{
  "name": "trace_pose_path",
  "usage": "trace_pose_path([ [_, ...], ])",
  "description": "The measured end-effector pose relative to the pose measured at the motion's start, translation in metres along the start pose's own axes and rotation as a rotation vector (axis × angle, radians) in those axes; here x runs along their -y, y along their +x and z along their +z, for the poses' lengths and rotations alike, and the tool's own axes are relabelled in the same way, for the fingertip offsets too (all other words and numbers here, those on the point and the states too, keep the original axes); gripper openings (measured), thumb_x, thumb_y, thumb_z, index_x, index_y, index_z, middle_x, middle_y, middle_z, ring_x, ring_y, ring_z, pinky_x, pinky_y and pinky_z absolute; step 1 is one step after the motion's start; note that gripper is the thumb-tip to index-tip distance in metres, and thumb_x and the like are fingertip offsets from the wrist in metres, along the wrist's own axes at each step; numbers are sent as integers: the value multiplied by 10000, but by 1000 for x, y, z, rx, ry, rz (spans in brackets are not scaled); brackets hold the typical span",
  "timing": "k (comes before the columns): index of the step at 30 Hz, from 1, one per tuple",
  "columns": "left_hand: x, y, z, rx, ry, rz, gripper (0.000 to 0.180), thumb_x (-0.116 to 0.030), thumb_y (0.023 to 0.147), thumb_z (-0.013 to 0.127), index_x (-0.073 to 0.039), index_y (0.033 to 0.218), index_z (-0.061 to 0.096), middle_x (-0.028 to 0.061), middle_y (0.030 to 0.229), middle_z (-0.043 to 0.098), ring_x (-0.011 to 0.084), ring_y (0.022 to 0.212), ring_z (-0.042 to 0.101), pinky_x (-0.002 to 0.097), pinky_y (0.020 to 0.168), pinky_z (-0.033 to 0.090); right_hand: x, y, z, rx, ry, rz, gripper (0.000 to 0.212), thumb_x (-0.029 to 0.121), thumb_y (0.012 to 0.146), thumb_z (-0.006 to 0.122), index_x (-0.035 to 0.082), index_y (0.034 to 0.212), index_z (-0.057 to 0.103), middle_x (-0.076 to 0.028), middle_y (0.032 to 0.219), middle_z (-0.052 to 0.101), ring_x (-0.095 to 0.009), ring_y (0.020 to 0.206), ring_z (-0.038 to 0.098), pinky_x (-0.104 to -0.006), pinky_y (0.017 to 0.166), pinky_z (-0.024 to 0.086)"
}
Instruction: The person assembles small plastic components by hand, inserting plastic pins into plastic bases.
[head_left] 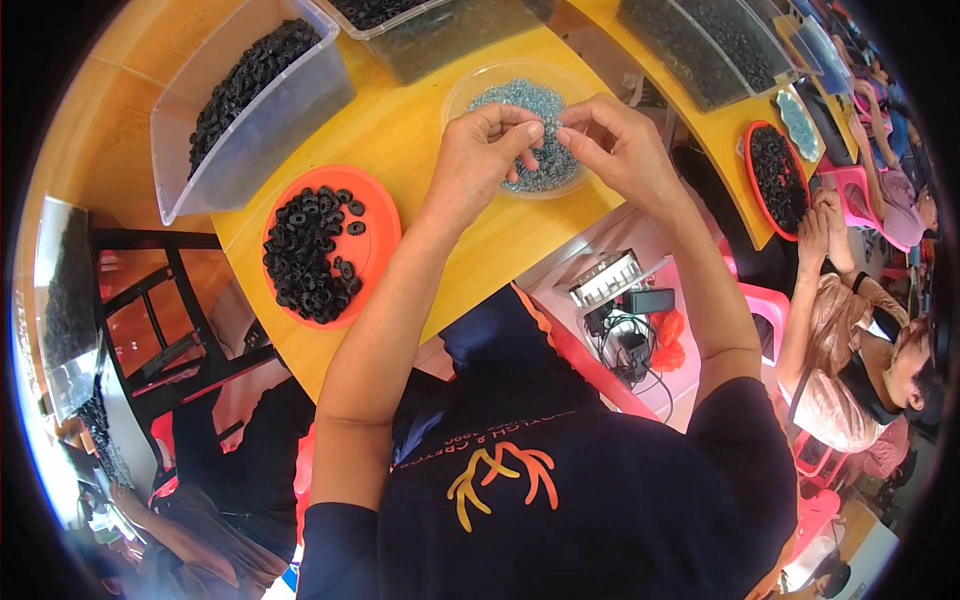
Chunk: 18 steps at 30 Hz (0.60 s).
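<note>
Both my hands are raised close together above a clear round tray heaped with small bluish, see-through pieces. The thumb and fingertips of my left hand are pinched together. My right hand makes a similar pinch a short way to the right, fingertips almost meeting the left ones. Whatever sits between the fingers is too small to make out. Left of my left forearm lies an orange-red round plate, with a pile of black oval ring-shaped parts on it.
Clear plastic bins of black parts stand along the far side of the yellow table. To the right, another table holds a bin and a red plate of black parts. Below it lie cables and adapters. Other people sit nearby.
</note>
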<state>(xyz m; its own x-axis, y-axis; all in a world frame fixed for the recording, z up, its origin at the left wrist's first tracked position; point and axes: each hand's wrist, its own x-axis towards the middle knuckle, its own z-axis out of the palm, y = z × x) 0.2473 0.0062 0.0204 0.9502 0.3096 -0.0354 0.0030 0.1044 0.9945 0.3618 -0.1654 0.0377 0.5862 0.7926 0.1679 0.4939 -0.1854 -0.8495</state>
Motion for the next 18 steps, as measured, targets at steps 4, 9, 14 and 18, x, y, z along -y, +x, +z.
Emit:
trace_pose_path([
  [4,-2,0,6,10,-59,-50,227,-202,953,664,1,1054,656,68,893,691,115,712,647,220,558,441,-9,1,7,-101,109,-65,212,165,922,693,-1,1048,652,-10,910,645,-64,734,556,-221,653,459],
  [9,-4,-1,6,35,-79,-109,239,-218,955,665,3,1043,652,84,891,690,128,721,656,230,559,460,-3,1,5,-42,510,136,208,173,928,690,3,1037,645,-12,904,646,-69,725,563,-220,675,472],
  [14,-5,-1,5,32,34,-23,230,-217,957,661,0,1033,649,77,897,684,134,725,658,229,557,464,-3,4,1,11,830,362,192,168,926,705,15,1037,671,-16,923,660,-63,761,581,-230,690,494],
  [18,-6,1,-8,111,-328,-215,226,-235,952,666,-20,1020,652,74,919,684,142,746,661,218,556,454,-8,2,5,-78,686,189,206,160,921,708,17,1067,687,-26,936,672,-89,790,606,-246,703,509],
])
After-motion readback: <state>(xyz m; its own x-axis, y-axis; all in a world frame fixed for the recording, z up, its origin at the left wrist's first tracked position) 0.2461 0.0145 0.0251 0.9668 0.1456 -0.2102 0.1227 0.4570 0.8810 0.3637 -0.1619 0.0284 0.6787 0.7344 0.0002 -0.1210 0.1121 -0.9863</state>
